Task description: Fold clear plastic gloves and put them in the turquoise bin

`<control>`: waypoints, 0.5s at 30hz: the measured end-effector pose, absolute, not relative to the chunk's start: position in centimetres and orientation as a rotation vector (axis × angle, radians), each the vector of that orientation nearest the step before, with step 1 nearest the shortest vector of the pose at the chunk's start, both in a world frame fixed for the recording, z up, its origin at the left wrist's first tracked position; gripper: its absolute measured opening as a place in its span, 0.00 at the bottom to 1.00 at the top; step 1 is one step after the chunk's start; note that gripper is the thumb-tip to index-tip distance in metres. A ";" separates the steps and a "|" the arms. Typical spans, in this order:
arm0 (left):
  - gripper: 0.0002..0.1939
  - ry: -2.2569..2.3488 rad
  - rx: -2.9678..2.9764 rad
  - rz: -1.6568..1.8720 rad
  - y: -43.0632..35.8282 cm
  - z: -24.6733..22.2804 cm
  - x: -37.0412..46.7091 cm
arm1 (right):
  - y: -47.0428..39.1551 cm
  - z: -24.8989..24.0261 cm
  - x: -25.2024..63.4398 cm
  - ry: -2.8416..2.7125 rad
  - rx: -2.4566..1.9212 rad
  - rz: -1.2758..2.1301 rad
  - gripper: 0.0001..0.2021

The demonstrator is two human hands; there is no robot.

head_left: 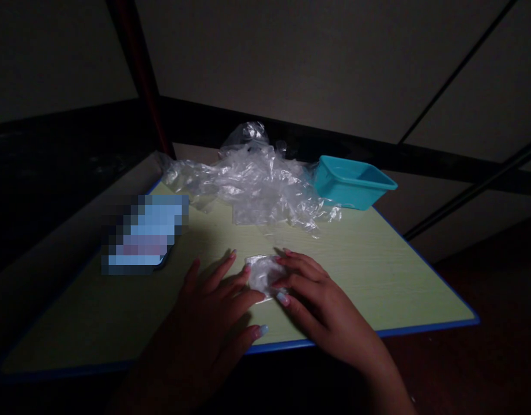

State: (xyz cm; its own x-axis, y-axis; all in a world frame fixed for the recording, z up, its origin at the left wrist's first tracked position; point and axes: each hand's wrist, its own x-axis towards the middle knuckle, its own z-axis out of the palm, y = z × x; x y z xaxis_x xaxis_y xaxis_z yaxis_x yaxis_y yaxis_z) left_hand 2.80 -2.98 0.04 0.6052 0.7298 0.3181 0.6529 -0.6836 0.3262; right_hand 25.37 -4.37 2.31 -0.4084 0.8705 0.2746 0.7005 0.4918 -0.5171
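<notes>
A small, clear plastic packet [263, 275] lies flat on the table near its front edge. My left hand [217, 308] is at its left side, fingers spread, with fingertips touching the packet's edge. From the right, my right hand [315, 294] rests its fingertips on the packet's right part, fingers stretched out and apart. Whether anything lies inside the packet I cannot make out. Behind it spreads a heap of crumpled clear plastic bags [256, 178].
A turquoise plastic basket [347, 183] stands at the back right of the pale green table [403, 276], which has a blue edge. On the left lies a phone-like device [148, 230] with a blurred-out screen. Cabinet panels [291, 63] rise behind the table. The light is dim.
</notes>
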 end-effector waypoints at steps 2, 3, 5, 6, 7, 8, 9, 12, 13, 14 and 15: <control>0.15 1.157 2.651 0.648 -3.0 -0.1 2.8 | -4.3 2.3 25.3 -2.224 -1.300 0.437 0.09; 0.15 1.158 2.650 0.648 -3.0 -0.1 2.8 | -4.3 2.3 25.3 -2.219 -1.303 0.443 0.08; 0.16 1.159 2.651 0.649 -2.9 -0.2 2.8 | -4.4 2.4 25.3 -2.208 -1.304 0.459 0.07; 0.16 1.161 2.652 0.650 -2.9 -0.2 2.8 | -4.4 2.4 25.3 -2.204 -1.303 0.465 0.06; 0.16 1.165 2.653 0.650 -2.9 -0.2 2.8 | -4.4 2.5 25.3 -2.203 -1.301 0.467 0.06; 0.16 1.170 2.653 0.646 -2.9 -0.2 2.8 | -4.5 2.5 25.3 -2.203 -1.300 0.467 0.06; 0.16 1.175 2.653 0.640 -2.9 -0.1 2.8 | -4.5 2.5 25.3 -2.203 -1.299 0.466 0.05; 0.14 1.172 2.656 0.628 -2.9 -0.1 2.9 | -4.5 2.5 25.3 -2.210 -1.300 0.458 0.06; 0.14 1.167 2.657 0.627 -2.9 0.0 2.9 | -4.5 2.4 25.3 -2.215 -1.304 0.452 0.06; 0.13 1.164 2.658 0.629 -2.9 0.0 2.9 | -4.5 2.4 25.3 -2.224 -1.314 0.441 0.08; 0.13 1.162 2.657 0.632 -2.9 0.0 3.0 | -4.5 2.4 25.3 -2.237 -1.328 0.423 0.10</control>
